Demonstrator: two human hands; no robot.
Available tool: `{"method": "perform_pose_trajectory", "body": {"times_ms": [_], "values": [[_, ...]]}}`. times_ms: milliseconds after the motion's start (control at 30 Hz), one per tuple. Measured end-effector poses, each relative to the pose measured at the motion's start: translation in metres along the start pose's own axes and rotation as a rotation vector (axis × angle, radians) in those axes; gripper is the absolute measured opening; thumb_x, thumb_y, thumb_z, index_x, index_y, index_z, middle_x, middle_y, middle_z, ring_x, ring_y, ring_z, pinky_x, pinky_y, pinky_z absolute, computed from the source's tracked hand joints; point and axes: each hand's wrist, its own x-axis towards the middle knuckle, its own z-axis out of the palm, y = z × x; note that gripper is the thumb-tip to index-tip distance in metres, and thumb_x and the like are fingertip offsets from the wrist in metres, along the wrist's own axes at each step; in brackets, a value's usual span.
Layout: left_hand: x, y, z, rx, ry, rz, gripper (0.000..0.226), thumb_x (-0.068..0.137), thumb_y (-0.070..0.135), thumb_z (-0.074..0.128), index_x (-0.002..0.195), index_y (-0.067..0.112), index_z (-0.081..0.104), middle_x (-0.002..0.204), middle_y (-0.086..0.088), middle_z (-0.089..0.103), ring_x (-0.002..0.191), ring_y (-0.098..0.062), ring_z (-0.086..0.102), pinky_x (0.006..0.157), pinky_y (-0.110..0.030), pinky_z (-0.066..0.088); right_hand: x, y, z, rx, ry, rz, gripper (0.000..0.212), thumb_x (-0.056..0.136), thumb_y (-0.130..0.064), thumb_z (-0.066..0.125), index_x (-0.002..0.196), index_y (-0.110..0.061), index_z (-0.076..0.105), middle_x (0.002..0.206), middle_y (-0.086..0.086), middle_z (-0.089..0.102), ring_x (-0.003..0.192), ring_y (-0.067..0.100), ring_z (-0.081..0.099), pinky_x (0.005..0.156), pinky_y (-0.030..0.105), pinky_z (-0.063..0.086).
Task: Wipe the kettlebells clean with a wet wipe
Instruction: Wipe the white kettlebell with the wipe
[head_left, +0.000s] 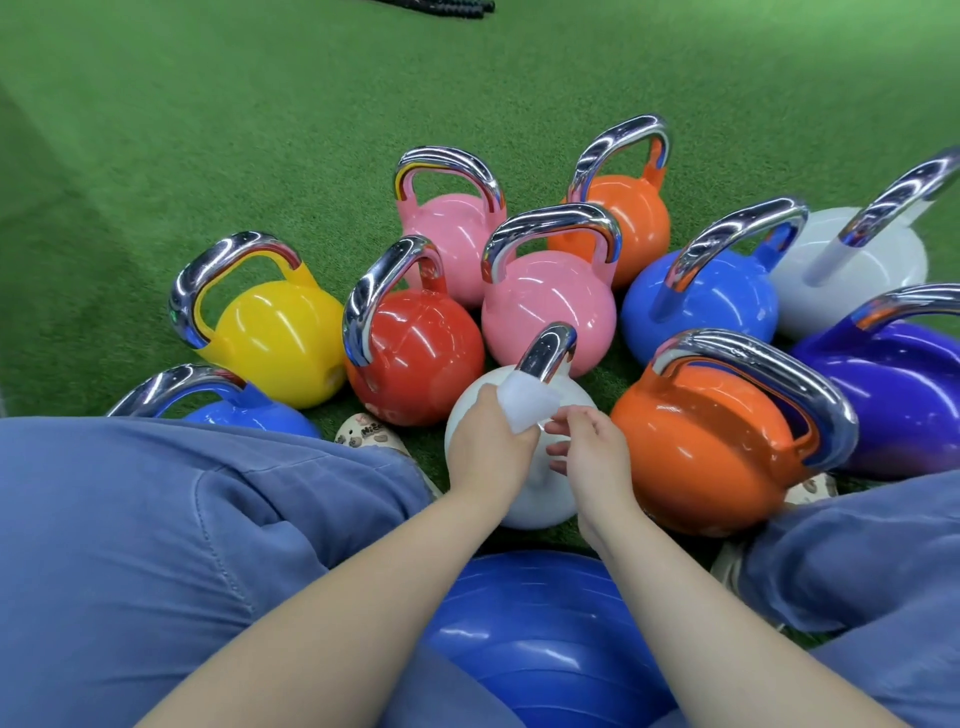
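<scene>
- At lower centre of the frame, left hand (488, 447) grips a wet wipe (525, 405) against the white kettlebell (524, 499)'s chrome handle (548, 351).
- Right hand (592, 457) hovers beside, fingers loosely apart, holding nothing.

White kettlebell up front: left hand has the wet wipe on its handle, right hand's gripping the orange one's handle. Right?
Not quite. In the head view the right hand hovers open beside the white kettlebell, not on the orange kettlebell. The left hand does hold the wet wipe at its handle.
</scene>
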Motion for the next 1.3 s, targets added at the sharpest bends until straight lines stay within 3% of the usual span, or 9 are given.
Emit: {"method": "perform_pose_trajectory", "body": {"times_ms": [300,600,667,800,900,1000,1067,1167,1300], "values": [[0.053,0.055,-0.005,0.366,-0.258,0.040,0.030,0.089,0.016,0.052,0.117,0.004,0.050,0.120,-0.012,0.057,0.109,-0.028,0.055,0.080,-0.031,0.043,0.008,-0.008,-0.009,0.101,0.043,0.021,0.025,0.095,-0.011,0.036,0.080,-0.014,0.056,0.074,0.000,0.056,0.058,0.013,0.046,0.052,0.021,0.038],[0.030,0.044,0.000,0.703,-0.049,0.294,0.046,0.091,0.007,0.044,0.133,0.004,0.027,0.119,-0.009,0.052,0.100,-0.022,0.061,0.064,-0.024,0.035,0.010,-0.015,-0.009,0.110,0.071,-0.038,0.018,0.095,-0.012,0.039,0.094,-0.009,0.057,0.079,-0.001,0.056,0.060,0.013,0.050,0.055,0.022,0.041],[0.021,0.036,-0.001,0.804,0.013,0.357,0.065,0.083,0.012,0.056,0.140,0.006,0.026,0.112,-0.009,0.054,0.087,-0.018,0.064,0.058,-0.022,0.033,0.009,-0.015,-0.008,0.115,0.067,-0.035,0.019,0.095,-0.012,0.039,0.094,-0.009,0.057,0.080,-0.001,0.056,0.061,0.013,0.050,0.056,0.022,0.042],[0.012,0.020,0.003,0.901,0.150,0.436,0.086,0.035,0.028,0.084,0.119,0.022,0.064,0.065,0.000,0.057,0.036,-0.009,0.047,0.038,-0.016,0.017,0.009,-0.017,-0.006,0.128,0.048,-0.030,0.019,0.095,-0.013,0.039,0.089,-0.013,0.058,0.083,-0.001,0.056,0.063,0.013,0.051,0.059,0.023,0.043],[0.005,0.020,0.001,0.913,0.058,0.404,0.099,0.056,0.049,0.078,0.142,0.027,0.036,0.090,-0.007,0.057,0.054,-0.012,0.053,0.044,-0.023,0.024,0.011,-0.018,-0.004,0.152,0.046,-0.031,0.022,0.094,-0.012,0.039,0.083,-0.017,0.057,0.083,-0.001,0.056,0.063,0.013,0.052,0.060,0.023,0.042],[0.006,0.023,0.007,0.850,0.015,0.440,0.087,0.088,0.057,0.042,0.148,0.020,-0.009,0.115,-0.014,0.040,0.085,-0.023,0.055,0.060,-0.030,0.040,0.014,-0.021,-0.005,0.176,0.092,-0.059,0.024,0.094,-0.009,0.039,0.079,-0.017,0.057,0.079,0.000,0.056,0.065,0.009,0.051,0.061,0.019,0.042],[0.014,0.030,0.009,0.834,0.016,0.446,0.079,0.093,0.053,0.034,0.147,0.018,-0.011,0.118,-0.016,0.039,0.089,-0.027,0.056,0.064,-0.032,0.046,0.021,-0.026,-0.007,0.241,0.110,-0.060,0.023,0.093,-0.008,0.040,0.079,-0.015,0.056,0.077,0.000,0.055,0.064,0.010,0.051,0.059,0.018,0.042],[0.034,0.037,0.010,0.818,-0.018,0.447,0.067,0.099,0.034,0.033,0.148,0.013,-0.007,0.120,-0.016,0.044,0.090,-0.025,0.059,0.051,-0.024,0.032,0.031,-0.033,-0.011,0.261,0.128,-0.064,0.022,0.093,-0.009,0.041,0.078,-0.015,0.056,0.077,0.000,0.057,0.064,0.012,0.051,0.059,0.022,0.042],[0.066,0.050,0.009,0.725,-0.173,0.404,0.055,0.100,0.021,0.035,0.145,0.003,0.011,0.123,-0.016,0.052,0.104,-0.029,0.056,0.069,-0.031,0.038,0.040,-0.032,-0.012,0.221,0.132,-0.105,0.024,0.093,-0.009,0.040,0.078,-0.016,0.057,0.081,0.001,0.058,0.069,0.013,0.052,0.062,0.023,0.043]]}}
